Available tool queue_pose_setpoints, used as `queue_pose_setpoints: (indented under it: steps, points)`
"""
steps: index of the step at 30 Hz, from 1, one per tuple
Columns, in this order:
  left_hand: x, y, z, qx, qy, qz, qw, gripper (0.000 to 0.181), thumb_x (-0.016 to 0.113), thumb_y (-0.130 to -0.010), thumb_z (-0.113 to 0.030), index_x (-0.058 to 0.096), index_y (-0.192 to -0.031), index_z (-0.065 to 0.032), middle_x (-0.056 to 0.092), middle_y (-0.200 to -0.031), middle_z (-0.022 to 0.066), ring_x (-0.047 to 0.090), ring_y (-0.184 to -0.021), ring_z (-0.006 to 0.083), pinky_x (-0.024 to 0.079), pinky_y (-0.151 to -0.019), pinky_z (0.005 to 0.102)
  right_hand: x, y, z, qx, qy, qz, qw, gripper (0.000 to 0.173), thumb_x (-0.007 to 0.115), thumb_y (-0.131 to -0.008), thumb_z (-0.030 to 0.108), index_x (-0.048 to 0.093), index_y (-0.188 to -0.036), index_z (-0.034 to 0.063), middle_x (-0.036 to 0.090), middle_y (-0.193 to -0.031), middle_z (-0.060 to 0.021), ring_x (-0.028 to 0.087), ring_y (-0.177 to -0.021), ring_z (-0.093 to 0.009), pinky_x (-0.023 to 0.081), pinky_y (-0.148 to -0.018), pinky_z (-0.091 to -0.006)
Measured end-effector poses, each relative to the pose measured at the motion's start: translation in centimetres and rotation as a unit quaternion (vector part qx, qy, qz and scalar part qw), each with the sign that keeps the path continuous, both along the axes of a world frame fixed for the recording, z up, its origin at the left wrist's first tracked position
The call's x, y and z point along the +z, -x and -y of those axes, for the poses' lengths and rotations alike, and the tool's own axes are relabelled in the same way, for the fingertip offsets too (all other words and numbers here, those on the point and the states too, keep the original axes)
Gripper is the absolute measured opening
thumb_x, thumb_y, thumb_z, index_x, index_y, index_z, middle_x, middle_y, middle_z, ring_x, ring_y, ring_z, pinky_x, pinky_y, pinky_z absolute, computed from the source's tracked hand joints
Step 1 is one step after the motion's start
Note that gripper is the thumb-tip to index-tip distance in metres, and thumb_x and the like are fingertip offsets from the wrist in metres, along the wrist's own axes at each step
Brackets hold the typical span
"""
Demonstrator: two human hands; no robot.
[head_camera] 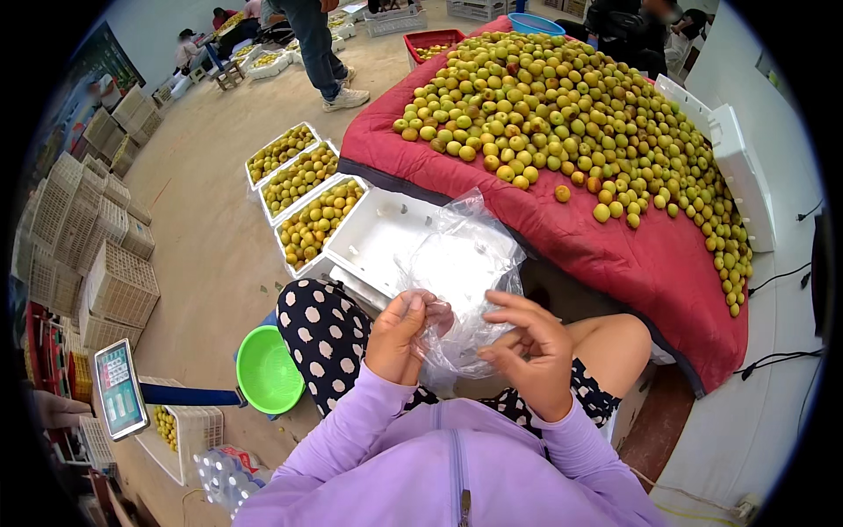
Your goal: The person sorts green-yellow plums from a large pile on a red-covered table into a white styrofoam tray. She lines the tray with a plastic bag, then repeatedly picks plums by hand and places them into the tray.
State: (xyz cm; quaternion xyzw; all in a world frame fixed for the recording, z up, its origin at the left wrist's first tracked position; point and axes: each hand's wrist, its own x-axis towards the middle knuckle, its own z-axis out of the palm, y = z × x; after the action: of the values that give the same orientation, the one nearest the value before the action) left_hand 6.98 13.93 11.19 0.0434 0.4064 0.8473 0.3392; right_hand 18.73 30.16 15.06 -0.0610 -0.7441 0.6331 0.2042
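Observation:
A thin clear plastic bag (461, 257) spreads in front of me over a white foam box (379, 227). The bag's near edge is gathered in my left hand (400, 336), pinched between thumb and fingers. Close to the bag's right side, my right hand (530, 346) has its thumb and fingers apart; whether a fingertip touches the film is hard to tell. Beyond, a big heap of yellow-green round fruit (560, 118) lies on a red quilted cover (593, 257). To the left of the white box stands a foam box of the same fruit (319, 224).
Two more fruit-filled foam boxes (299, 178) (280, 155) stand farther left. A green plastic basin (269, 370) sits by my left knee, near a scale display (120, 388) on a blue post. Stacked plastic crates (122, 286) line the left. A standing person (316, 49) and several seated people are farther back.

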Motion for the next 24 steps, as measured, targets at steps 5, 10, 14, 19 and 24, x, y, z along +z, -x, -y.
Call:
queue_pose_setpoints:
  steps: [5, 10, 14, 19, 24]
  points:
    - [2.1, -2.0, -2.3, -0.102, 0.016, -0.159, 0.982, 0.025, 0.047, -0.108, -0.028, 0.055, -0.108, -0.0043, 0.048, -0.075, -0.0004, 0.046, -0.065, 0.0094, 0.042, -0.065, 0.0245, -2.1, 1.0, -2.1, -0.019, 0.037, 0.065, 0.997, 0.091, 0.090, -0.074, 0.016, 0.039, -0.147, -0.0036, 0.048, -0.144, -0.0172, 0.063, -0.112, -0.016, 0.054, -0.086, -0.0258]
    - [4.5, -1.5, -0.7, -0.163, 0.005, -0.172, 0.971, 0.033, 0.041, -0.110, -0.035, 0.052, -0.105, -0.0046, 0.040, -0.065, -0.0024, 0.034, -0.051, 0.0052, 0.029, -0.047, 0.0215, -4.6, 0.5, -3.2, 0.037, 0.333, 0.118, 0.935, 0.079, 0.080, -0.086, 0.012, 0.036, -0.149, -0.0024, 0.043, -0.148, -0.0180, 0.060, -0.117, -0.020, 0.052, -0.093, -0.0283]
    - [3.7, -2.2, -0.4, -0.169, 0.005, -0.262, 0.950, 0.037, 0.039, -0.110, -0.038, 0.054, -0.103, -0.0040, 0.041, -0.062, -0.0031, 0.033, -0.050, 0.0049, 0.028, -0.049, 0.0208, -5.6, 0.5, -1.1, 0.058, 0.316, 0.052, 0.946, 0.086, 0.081, -0.084, 0.010, 0.028, -0.152, -0.0011, 0.036, -0.152, -0.0175, 0.051, -0.128, -0.022, 0.049, -0.099, -0.0282]
    - [5.7, -2.0, 1.3, -0.232, 0.031, -0.299, 0.925, 0.031, 0.044, -0.109, -0.031, 0.056, -0.099, -0.0041, 0.044, -0.064, -0.0033, 0.036, -0.053, 0.0036, 0.029, -0.051, 0.0209, -5.9, 0.6, -1.9, 0.061, 0.525, 0.168, 0.832, 0.047, 0.073, -0.091, 0.006, 0.054, -0.134, 0.0017, 0.064, -0.123, -0.0096, 0.066, -0.108, -0.018, 0.056, -0.091, -0.0307]
    - [8.6, 4.1, 4.9, -0.055, 0.321, -0.585, 0.742, 0.030, 0.079, -0.079, -0.005, 0.060, -0.102, -0.0073, 0.048, -0.064, 0.0019, 0.047, -0.055, 0.0117, 0.037, -0.052, 0.0277, -3.8, -0.7, -10.2, -0.025, 0.513, -0.017, 0.858, 0.023, 0.057, -0.102, 0.016, 0.061, -0.122, 0.0042, 0.070, -0.115, -0.0088, 0.070, -0.100, -0.020, 0.060, -0.087, -0.0356]
